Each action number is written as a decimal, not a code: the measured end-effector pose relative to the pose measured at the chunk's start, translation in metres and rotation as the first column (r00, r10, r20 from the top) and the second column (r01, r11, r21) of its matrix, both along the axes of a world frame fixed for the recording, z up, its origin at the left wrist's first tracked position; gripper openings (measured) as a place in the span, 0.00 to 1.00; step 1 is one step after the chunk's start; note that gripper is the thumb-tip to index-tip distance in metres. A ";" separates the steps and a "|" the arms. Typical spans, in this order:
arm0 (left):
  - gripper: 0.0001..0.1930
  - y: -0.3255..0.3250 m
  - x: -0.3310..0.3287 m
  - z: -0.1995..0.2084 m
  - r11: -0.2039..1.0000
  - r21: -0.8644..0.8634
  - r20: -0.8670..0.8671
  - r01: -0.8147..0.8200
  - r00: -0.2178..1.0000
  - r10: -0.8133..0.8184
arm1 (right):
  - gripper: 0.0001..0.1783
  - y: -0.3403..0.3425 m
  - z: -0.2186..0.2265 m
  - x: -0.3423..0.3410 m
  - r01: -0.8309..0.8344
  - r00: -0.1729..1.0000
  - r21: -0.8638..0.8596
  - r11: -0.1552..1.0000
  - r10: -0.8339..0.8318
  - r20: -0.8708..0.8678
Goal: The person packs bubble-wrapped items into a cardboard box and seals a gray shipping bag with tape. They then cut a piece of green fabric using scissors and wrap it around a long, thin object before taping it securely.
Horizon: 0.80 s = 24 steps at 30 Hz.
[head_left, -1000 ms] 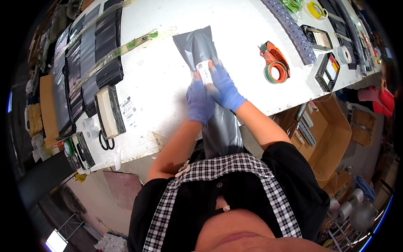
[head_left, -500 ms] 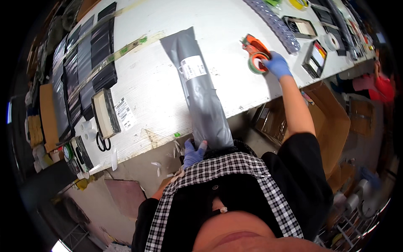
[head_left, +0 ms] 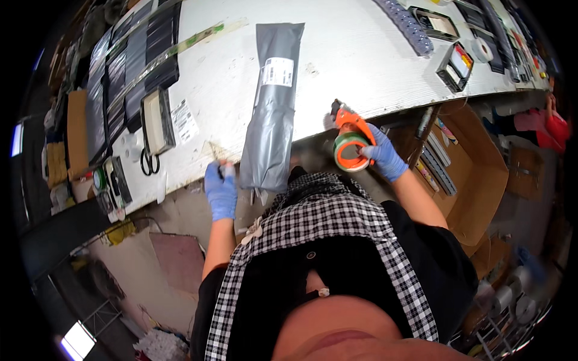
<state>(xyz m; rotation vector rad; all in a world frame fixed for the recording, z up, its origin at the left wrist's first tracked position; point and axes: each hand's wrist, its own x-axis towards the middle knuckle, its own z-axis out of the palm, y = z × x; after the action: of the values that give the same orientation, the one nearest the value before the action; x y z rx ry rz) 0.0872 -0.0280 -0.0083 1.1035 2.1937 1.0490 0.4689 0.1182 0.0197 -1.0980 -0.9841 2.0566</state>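
A long grey plastic mailer bag (head_left: 269, 129) with a white label (head_left: 277, 71) lies on the white table, its near end hanging over the front edge close to my apron. My right hand (head_left: 386, 155), in a blue glove, grips an orange tape dispenser (head_left: 354, 135) with a green-edged tape roll, held just off the table's edge to the right of the bag. To the bag's left, at the table edge, my blue-gloved left hand (head_left: 220, 191) has its fingers curled in toward the thumb. Whatever lies between those fingertips, if anything, is too small to make out.
Stacks of dark plastic bags (head_left: 144, 57) lie at the left under tape strips. Nearer are an open box (head_left: 158, 123), a label sheet (head_left: 184, 120) and black scissors (head_left: 150, 161). Bubble wrap (head_left: 406, 27) and a small box (head_left: 454, 67) lie right; a large carton (head_left: 475, 162) stands below.
My right hand has brought the tape dispenser nearer, toward the bag's near end. The left hand has come off the bag and moved left. The bag now lies straighter and farther left.
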 end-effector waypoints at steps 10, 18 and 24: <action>0.24 0.065 0.073 0.063 0.977 -0.102 0.966 0.190 0.254 0.051 | 0.34 -0.044 -0.011 -0.067 -0.354 0.848 0.727 0.588 -0.127 0.515; 0.07 0.055 0.071 0.038 1.000 -0.001 0.628 0.026 0.778 -0.019 | 0.36 -0.040 0.016 -0.080 -0.484 0.820 0.819 0.308 -0.168 0.548; 0.07 0.057 -0.012 0.002 0.990 -0.066 0.234 -0.126 0.962 0.138 | 0.33 -0.041 -0.006 -0.006 -0.650 0.604 0.626 0.432 -0.207 0.770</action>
<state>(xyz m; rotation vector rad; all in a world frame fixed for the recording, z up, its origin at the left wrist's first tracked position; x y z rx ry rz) 0.0751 0.0287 -0.0067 0.7727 2.1102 1.1132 0.4628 0.0770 0.0135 -1.1970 -2.4481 0.7204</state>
